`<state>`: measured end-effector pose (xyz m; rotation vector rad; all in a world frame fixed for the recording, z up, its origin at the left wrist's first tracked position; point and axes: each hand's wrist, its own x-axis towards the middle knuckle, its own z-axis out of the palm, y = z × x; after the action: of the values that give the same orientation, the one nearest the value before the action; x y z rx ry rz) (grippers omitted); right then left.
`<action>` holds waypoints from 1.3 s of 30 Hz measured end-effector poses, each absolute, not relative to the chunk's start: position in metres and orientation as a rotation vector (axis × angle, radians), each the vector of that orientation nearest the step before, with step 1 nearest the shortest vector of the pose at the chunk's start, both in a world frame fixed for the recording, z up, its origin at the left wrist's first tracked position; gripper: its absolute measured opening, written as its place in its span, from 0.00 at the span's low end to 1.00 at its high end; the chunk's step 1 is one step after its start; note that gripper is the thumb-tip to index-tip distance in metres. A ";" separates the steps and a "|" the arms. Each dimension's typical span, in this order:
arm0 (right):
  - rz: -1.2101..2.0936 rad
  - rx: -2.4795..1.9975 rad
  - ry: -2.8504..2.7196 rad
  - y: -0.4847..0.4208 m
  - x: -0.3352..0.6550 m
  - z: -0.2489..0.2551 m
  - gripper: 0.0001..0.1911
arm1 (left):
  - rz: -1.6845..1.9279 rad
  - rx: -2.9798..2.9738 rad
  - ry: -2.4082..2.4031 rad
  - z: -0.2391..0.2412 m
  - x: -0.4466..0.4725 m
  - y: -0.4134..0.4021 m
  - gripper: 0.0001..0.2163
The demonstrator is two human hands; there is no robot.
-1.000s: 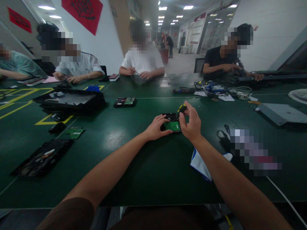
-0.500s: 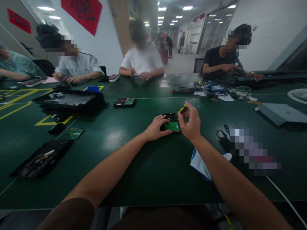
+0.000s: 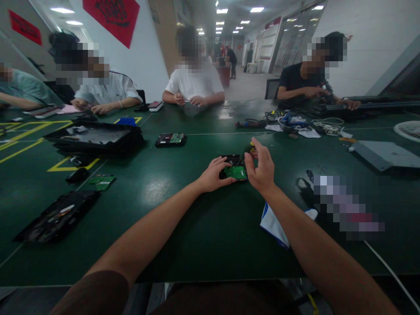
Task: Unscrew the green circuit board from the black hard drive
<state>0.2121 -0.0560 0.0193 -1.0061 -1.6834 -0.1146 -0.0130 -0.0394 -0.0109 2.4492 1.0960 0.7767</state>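
Note:
A hard drive with a green circuit board (image 3: 236, 171) lies flat on the dark green table, board side up. My left hand (image 3: 216, 175) grips its left side between thumb and fingers. In my right hand (image 3: 261, 168) is a small screwdriver (image 3: 248, 148) with a yellow and black handle, pinched between thumb and fingers. Its shaft slants down to the left over the drive; the tip is too small to make out. Under my right forearm lies a white and blue cloth (image 3: 275, 224).
Another hard drive (image 3: 170, 139) lies beyond my left hand. At left are a black casing (image 3: 98, 135), a loose circuit board (image 3: 102, 181) and a black panel (image 3: 57, 216). Cables (image 3: 292, 121) and a grey metal box (image 3: 387, 155) are at right. Several people sit across the table.
The screwdriver's handle has turned in my right fingers, showing less yellow now. My left hand and the hard drive have stayed in place.

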 end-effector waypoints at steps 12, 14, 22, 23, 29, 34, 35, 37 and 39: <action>-0.092 -1.005 -1.699 -0.054 0.213 0.018 0.29 | 0.771 2.430 1.104 -0.012 -0.013 -0.039 0.32; -0.081 -1.001 -1.701 -0.054 0.213 0.017 0.29 | 0.771 2.435 1.101 -0.011 -0.013 -0.039 0.32; -0.122 -1.001 -1.692 -0.053 0.214 0.017 0.28 | 0.749 2.441 1.115 -0.010 -0.013 -0.040 0.32; -0.121 -1.001 -1.696 -0.053 0.214 0.017 0.28 | 0.754 2.440 1.114 -0.010 -0.013 -0.040 0.32; -0.140 -0.987 -1.674 -0.052 0.213 0.015 0.29 | 0.770 2.450 1.100 -0.012 -0.013 -0.038 0.31; -0.089 -0.977 -1.686 -0.052 0.212 0.014 0.30 | 0.777 2.458 1.097 -0.014 -0.013 -0.037 0.32; -0.084 -0.981 -1.681 -0.052 0.212 0.014 0.30 | 0.777 2.457 1.095 -0.014 -0.013 -0.037 0.32; -0.085 -0.987 -1.670 -0.052 0.212 0.014 0.31 | 0.779 2.454 1.093 -0.014 -0.013 -0.037 0.32; -0.094 -0.986 -1.677 -0.053 0.212 0.014 0.33 | 0.783 2.452 1.090 -0.014 -0.013 -0.037 0.31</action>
<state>0.2118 -0.0526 0.0143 -0.9860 -1.6772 -0.0942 -0.0133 -0.0374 -0.0140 2.4519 1.0898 0.7825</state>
